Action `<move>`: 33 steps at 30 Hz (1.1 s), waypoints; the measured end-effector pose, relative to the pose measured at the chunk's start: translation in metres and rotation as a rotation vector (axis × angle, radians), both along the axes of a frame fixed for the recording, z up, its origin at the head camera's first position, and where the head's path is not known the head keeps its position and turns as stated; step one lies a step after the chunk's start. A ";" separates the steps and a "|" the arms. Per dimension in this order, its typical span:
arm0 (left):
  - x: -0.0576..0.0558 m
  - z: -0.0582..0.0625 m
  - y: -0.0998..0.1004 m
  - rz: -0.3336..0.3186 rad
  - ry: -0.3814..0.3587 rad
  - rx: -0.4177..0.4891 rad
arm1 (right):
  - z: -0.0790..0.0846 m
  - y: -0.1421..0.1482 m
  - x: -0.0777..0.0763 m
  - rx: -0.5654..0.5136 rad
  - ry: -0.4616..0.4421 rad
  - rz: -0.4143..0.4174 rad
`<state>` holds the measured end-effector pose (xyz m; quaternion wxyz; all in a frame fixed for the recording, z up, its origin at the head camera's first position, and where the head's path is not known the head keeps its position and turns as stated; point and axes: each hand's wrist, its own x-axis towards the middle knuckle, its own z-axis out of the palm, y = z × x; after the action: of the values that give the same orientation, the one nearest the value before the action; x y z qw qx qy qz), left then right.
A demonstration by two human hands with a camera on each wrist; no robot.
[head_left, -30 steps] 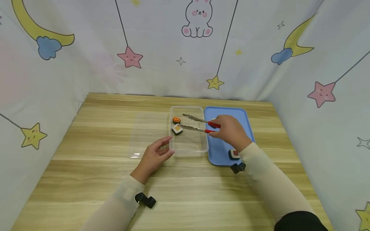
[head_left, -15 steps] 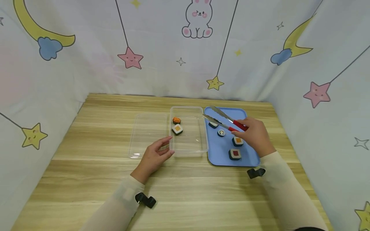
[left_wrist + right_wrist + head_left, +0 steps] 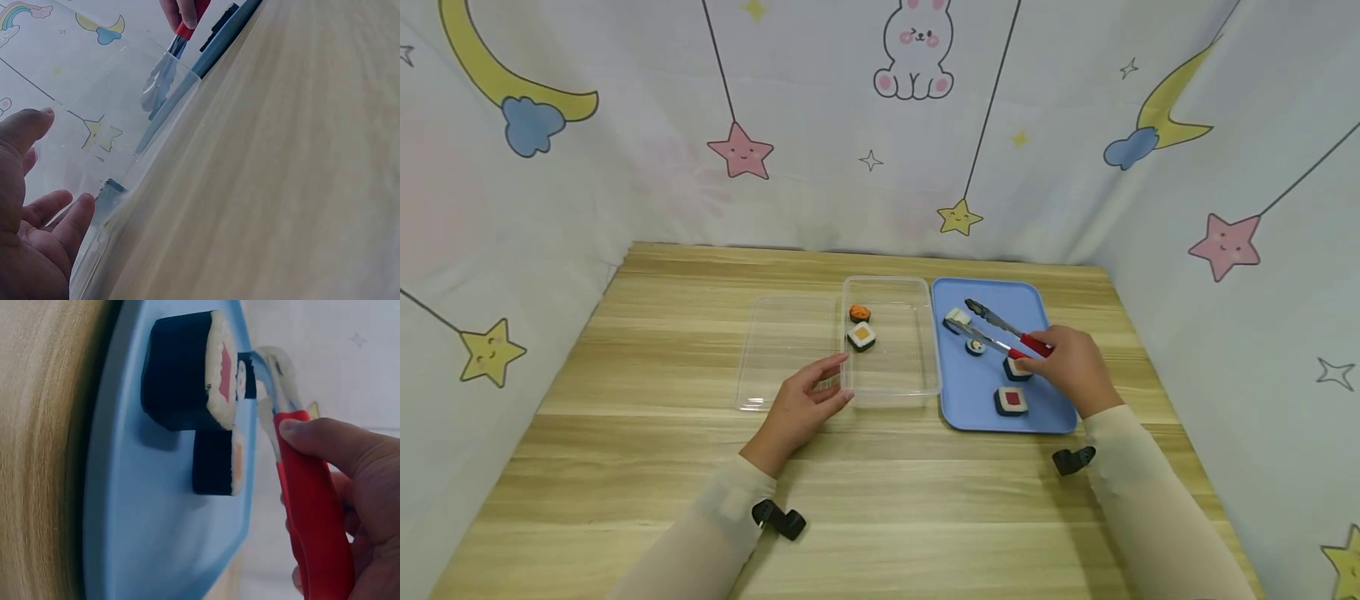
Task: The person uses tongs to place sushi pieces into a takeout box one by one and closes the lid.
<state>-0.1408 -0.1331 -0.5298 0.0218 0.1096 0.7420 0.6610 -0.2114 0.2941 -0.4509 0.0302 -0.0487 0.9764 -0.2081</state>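
My right hand [image 3: 1073, 367] grips red-handled metal tongs [image 3: 997, 321] over the blue tray [image 3: 966, 396]. The tong arms are spread, with the tips either side of a white-topped sushi piece [image 3: 957, 317]; whether they touch it I cannot tell. Also on the tray are a small round roll [image 3: 975, 347], a roll with an orange centre [image 3: 215, 464], partly hidden by my hand in the head view, and a red-centred roll [image 3: 1011, 401]. My left hand [image 3: 801, 407], fingers loosely extended, touches the left side of a clear plastic box [image 3: 891, 392]. Inside it sit an orange-topped sushi [image 3: 860, 313] and a yellow-centred roll [image 3: 861, 336].
A clear plastic lid [image 3: 786, 350] lies on the wooden table [image 3: 880, 500] left of the box. The tray stands right beside the box. A printed curtain [image 3: 820, 200] hangs behind the table and along both sides.
My right hand has moved right with the tongs, from above the box to the tray, and their tips have come down at the white-topped sushi. My left hand has stayed in place.
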 end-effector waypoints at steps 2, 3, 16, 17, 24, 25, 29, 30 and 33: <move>0.000 0.000 0.000 0.001 -0.002 -0.002 | -0.002 0.000 -0.001 0.003 -0.012 -0.001; 0.000 0.000 0.000 0.001 -0.002 -0.003 | -0.002 0.000 -0.001 0.004 -0.016 -0.003; -0.001 0.001 0.001 -0.003 0.014 0.000 | -0.006 0.001 -0.002 -0.008 -0.005 0.002; -0.001 0.001 0.001 -0.004 0.014 0.000 | -0.006 0.001 -0.002 -0.011 -0.007 0.002; -0.001 0.000 0.001 -0.006 0.015 0.000 | -0.005 0.002 0.000 -0.017 0.024 0.003; -0.001 0.000 0.001 -0.007 0.015 -0.001 | -0.005 0.002 0.000 -0.022 0.032 0.004; 0.000 0.000 0.000 -0.006 0.009 -0.003 | 0.001 0.000 0.001 -0.037 0.054 0.000; 0.000 0.000 0.000 -0.006 0.008 -0.002 | 0.002 0.000 0.001 -0.039 0.059 0.002; 0.000 0.000 0.000 -0.004 0.006 -0.001 | 0.008 -0.002 0.000 -0.033 0.077 0.013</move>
<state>-0.1409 -0.1336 -0.5296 0.0209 0.1132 0.7420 0.6604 -0.2112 0.2920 -0.4431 -0.0070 -0.0638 0.9730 -0.2219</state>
